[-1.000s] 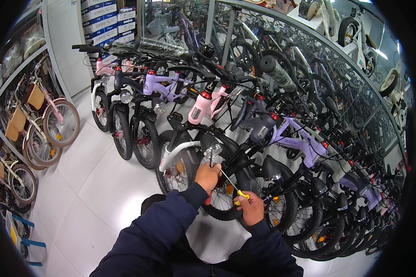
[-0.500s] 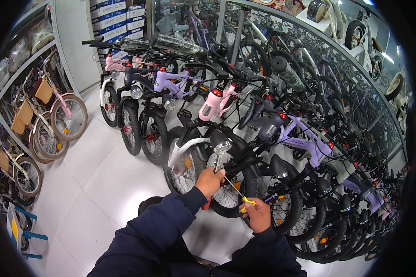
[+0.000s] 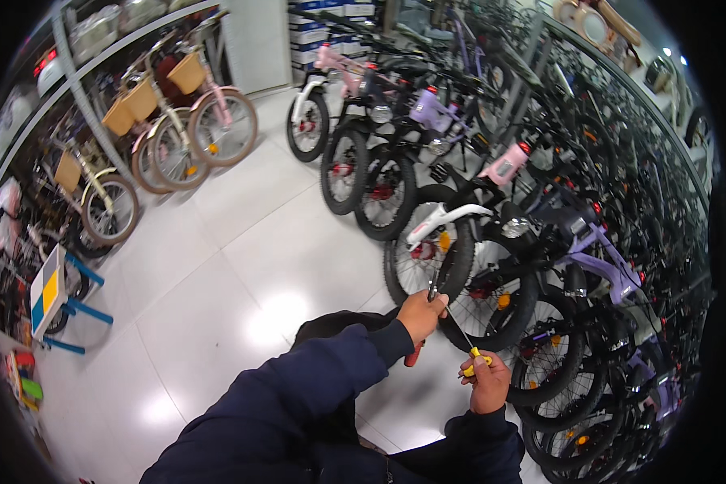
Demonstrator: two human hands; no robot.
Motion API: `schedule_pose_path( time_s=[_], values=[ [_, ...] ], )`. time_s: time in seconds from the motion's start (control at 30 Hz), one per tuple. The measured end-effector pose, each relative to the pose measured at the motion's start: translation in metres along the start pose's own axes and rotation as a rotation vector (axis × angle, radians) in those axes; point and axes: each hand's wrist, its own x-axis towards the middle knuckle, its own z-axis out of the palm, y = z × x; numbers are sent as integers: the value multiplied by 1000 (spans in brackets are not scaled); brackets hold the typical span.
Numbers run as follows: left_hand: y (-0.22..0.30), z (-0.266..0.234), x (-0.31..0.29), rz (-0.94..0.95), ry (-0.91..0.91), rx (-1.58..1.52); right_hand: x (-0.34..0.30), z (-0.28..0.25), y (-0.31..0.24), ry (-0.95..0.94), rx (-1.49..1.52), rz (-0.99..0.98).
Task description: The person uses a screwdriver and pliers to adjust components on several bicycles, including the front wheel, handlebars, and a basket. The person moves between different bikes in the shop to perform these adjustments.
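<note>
My left hand (image 3: pixel 422 316) is closed around a red-handled metal tool (image 3: pixel 414 355). Its slim metal end sticks up past my thumb; its exact kind is hard to make out. My right hand (image 3: pixel 490 385) grips a screwdriver by its yellow handle (image 3: pixel 477 360). The thin shaft slants up and left toward the fingers of my left hand. Both hands are held in front of my body, above the floor. Close beyond them stands a bicycle front wheel (image 3: pixel 460 278) under a white fork (image 3: pixel 444 219), part of a pink-framed bicycle (image 3: pixel 506 164).
Packed rows of small bicycles fill the right side, among them a purple frame (image 3: pixel 609 262). Bicycles with tan baskets (image 3: pixel 187 74) stand by a metal shelf at left. A small stool with blue legs (image 3: pixel 89 313) is on the tiled floor (image 3: pixel 210 274).
The view has swung left, so the bicycles sit further right and more floor and the stool show. Both hands keep their tools in much the same pose.
</note>
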Motion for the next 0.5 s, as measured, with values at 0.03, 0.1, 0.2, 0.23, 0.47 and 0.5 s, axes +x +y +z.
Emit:
schedule_pose_path(
  time_s=[0.03,0.1,0.2,0.23,0.47,0.5],
  values=[
    [-5,-10,-9,-43,-17,-124,-4,11,6,-3,11,3],
    [-15,-30,-29,-98,-43,-330,-10,33,13,12,16,38],
    [-27,-53,-57,-134,-57,-380,-16,68,13,-68,-96,-6],
    [-29,-59,-65,-117,-109,-401,-17,81,10,-109,-153,-19],
    [-32,-66,-82,-10,-122,-702,-12,117,-4,-301,-411,-167],
    [-32,-69,-85,4,-111,-713,-12,116,-1,-351,-285,-180]
  ],
)
